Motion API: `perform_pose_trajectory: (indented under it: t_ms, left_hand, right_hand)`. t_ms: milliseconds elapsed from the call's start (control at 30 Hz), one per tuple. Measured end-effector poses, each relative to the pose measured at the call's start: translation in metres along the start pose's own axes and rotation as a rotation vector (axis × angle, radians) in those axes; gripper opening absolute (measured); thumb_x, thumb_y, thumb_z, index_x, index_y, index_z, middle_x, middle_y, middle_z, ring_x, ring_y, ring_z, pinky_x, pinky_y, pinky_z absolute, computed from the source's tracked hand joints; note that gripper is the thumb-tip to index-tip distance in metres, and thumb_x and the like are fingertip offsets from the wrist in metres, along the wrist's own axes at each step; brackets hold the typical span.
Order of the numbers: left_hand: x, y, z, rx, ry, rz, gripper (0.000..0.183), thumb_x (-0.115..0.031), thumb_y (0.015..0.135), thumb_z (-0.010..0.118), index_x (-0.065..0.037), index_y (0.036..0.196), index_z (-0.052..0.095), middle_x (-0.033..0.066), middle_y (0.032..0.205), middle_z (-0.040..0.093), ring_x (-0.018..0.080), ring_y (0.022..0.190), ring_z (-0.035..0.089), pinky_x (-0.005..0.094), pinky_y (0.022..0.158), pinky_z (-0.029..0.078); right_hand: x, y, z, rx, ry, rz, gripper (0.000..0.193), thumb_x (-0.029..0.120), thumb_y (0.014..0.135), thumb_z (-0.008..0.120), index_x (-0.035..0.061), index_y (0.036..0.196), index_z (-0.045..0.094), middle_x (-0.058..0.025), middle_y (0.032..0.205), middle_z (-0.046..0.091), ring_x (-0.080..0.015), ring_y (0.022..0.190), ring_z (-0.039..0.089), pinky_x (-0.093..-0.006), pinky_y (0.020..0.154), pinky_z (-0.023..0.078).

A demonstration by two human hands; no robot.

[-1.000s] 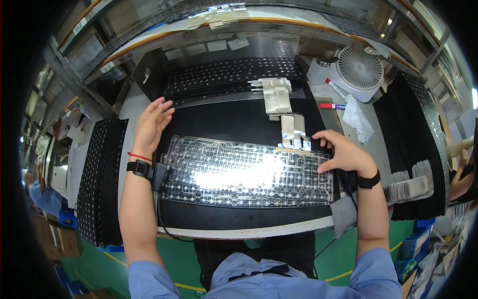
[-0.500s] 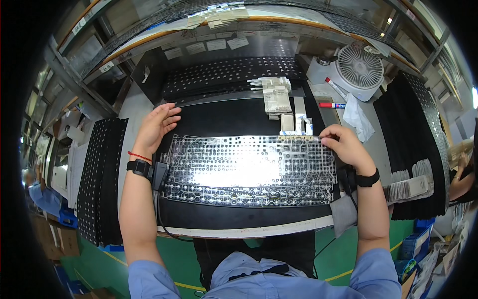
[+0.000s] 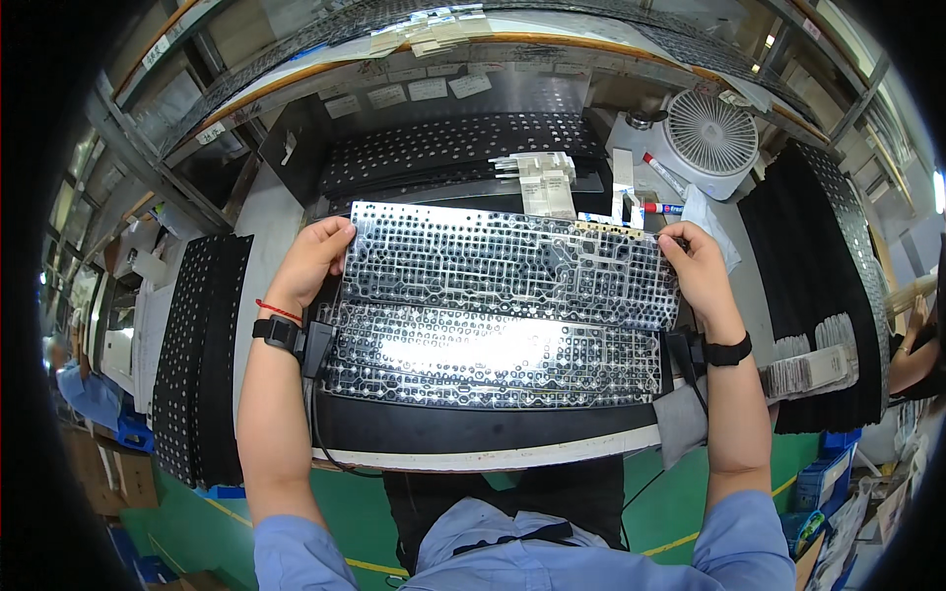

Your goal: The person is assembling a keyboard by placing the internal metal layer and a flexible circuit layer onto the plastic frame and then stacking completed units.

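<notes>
Between my hands a clear keyboard membrane sheet [image 3: 453, 251], printed with silvery tracks and rows of dots, is raised and tilted over the mat. My left hand [image 3: 317, 254] pinches its upper left corner. At the upper right corner, my right hand [image 3: 698, 264] grips the same sheet. A narrow pale tail [image 3: 622, 182] sticks up from its far edge near the right. Below it lies a stack of similar membrane sheets [image 3: 424, 379], with strong glare across the middle. Dark blocks with cables sit by both wrists, beside the stack.
Behind the sheet stand a bundle of pale strips [image 3: 547, 187] and a dotted black stack [image 3: 453, 148]. A white fan [image 3: 711, 133] and a red marker [image 3: 662, 208] are at back right. Dotted black stacks flank me left [image 3: 202, 345] and right [image 3: 823, 276]. Another person's hand shows far right.
My left hand has closed on the sheet's left corner. The top membrane sheet has risen off the stack and moved away from me, and my right hand has shifted slightly right with it.
</notes>
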State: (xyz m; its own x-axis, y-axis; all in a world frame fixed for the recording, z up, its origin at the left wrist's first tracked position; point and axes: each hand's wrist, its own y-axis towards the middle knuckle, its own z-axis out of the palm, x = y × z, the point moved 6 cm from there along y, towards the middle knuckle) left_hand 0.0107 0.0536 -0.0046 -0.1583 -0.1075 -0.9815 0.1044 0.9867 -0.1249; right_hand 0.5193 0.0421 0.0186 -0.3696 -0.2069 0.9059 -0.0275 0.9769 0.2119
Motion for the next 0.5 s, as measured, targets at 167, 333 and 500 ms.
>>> perform_pose_trajectory:
  t_ms: [167,333,500]
  left_hand:
    - [-0.001,0.001,-0.006,-0.135,-0.156,0.057,0.015,-0.020,0.100,0.055,-0.009,0.093,0.062,-0.0088,0.070,0.055,0.0001,0.058,0.044,0.0162,0.053,0.035]
    - [-0.009,-0.001,-0.010,-0.178,-0.204,0.115,0.016,-0.020,0.100,0.055,-0.009,0.092,0.062,-0.0083,0.072,0.055,0.0013,0.061,0.044,0.0186,0.057,0.036]
    - [-0.009,0.000,-0.014,-0.154,-0.225,0.131,0.018,-0.024,0.100,0.056,-0.010,0.089,0.062,-0.0082,0.072,0.054,0.0021,0.061,0.042,0.0194,0.058,0.033]
  right_hand:
    - [0.012,-0.002,0.006,-0.036,0.256,0.089,0.014,0.015,0.098,0.058,0.0024,0.097,0.064,0.0045,0.079,0.061,-0.0021,0.068,0.051,-0.0175,0.061,0.040]
    - [0.012,-0.003,0.003,0.033,0.268,0.132,0.018,0.022,0.100,0.056,0.0065,0.095,0.064,0.0067,0.073,0.061,0.0001,0.058,0.048,-0.0175,0.052,0.036]
    - [0.005,0.000,-0.004,-0.017,0.315,0.091,0.018,0.023,0.100,0.057,0.0078,0.094,0.064,0.0070,0.071,0.060,0.0004,0.057,0.047,-0.0175,0.052,0.036]
